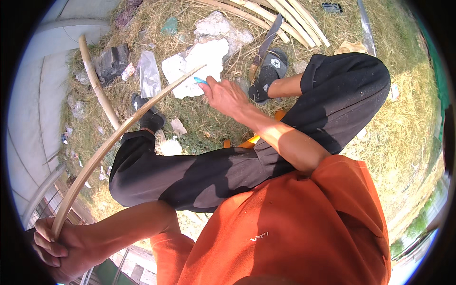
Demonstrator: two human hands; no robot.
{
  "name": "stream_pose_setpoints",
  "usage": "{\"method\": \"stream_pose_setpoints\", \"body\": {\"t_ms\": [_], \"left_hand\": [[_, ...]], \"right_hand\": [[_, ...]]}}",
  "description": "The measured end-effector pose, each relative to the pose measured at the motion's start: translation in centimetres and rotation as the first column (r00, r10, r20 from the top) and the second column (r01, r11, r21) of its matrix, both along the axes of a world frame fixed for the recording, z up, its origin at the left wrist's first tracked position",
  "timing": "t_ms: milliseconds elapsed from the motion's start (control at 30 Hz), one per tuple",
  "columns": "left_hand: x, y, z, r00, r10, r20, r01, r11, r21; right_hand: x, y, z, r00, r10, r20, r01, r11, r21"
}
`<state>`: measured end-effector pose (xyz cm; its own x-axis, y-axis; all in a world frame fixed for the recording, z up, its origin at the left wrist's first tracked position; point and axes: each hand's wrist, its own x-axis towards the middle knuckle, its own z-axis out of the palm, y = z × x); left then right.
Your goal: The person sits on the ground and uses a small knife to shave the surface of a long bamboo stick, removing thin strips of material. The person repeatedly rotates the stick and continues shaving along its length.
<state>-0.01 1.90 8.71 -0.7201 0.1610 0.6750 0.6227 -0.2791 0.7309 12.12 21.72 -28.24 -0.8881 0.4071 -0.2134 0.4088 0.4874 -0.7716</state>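
My left hand (pixel 57 249) is closed around the lower end of a long, pale bamboo strip (pixel 102 149) at the lower left. The strip curves up and to the right, and its far tip lies over a white slab (pixel 209 54) on the ground. By that tip, my right hand (pixel 227 98) pinches a slim blue tool (pixel 200 80). Its thin front end points toward the strip, but I cannot make out its exact kind. My right fingers are close to the strip; whether they touch it is unclear.
A machete (pixel 270 40) with a dark curved blade leans by my sandalled right foot (pixel 273 66). Several bamboo strips (pixel 289 19) lie at the far side. A bamboo pole (pixel 97 88), a plastic bag (pixel 150 73) and a dark stone (pixel 111 64) are at the left, near a pale wall (pixel 35 104).
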Motion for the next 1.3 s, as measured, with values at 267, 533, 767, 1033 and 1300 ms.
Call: {"method": "stream_pose_setpoints", "body": {"t_ms": [267, 533, 767, 1033, 1300], "left_hand": [[0.2, 0.6, -0.1, 0.996, 0.081, 0.038, -0.079, 0.995, -0.055], [1.0, 1.7, -0.9, 0.981, 0.178, 0.077, -0.176, 0.984, -0.041], [0.9, -1.1, -1.5, 0.982, 0.147, 0.122, -0.150, 0.988, 0.023], [1.6, -1.1, -1.5, 0.993, 0.034, 0.115, -0.041, 0.998, 0.056], [1.5, -2.5, -2.2, 0.994, -0.081, 0.075, 0.073, 0.992, 0.104]], "right_hand": [[0.6, 1.3, -0.7, 0.998, 0.049, 0.035, -0.051, 0.997, 0.057], [2.0, 3.3, -6.8, 0.992, -0.108, 0.072, 0.083, 0.956, 0.282], [0.6, 0.9, 1.6, 0.998, -0.066, 0.004, 0.066, 0.990, -0.126], [-1.8, 1.1, -0.1, 1.000, 0.004, 0.031, -0.001, 0.994, -0.110], [-0.3, -0.5, 1.8, 0.997, 0.065, 0.047, -0.064, 0.998, -0.028]]}}
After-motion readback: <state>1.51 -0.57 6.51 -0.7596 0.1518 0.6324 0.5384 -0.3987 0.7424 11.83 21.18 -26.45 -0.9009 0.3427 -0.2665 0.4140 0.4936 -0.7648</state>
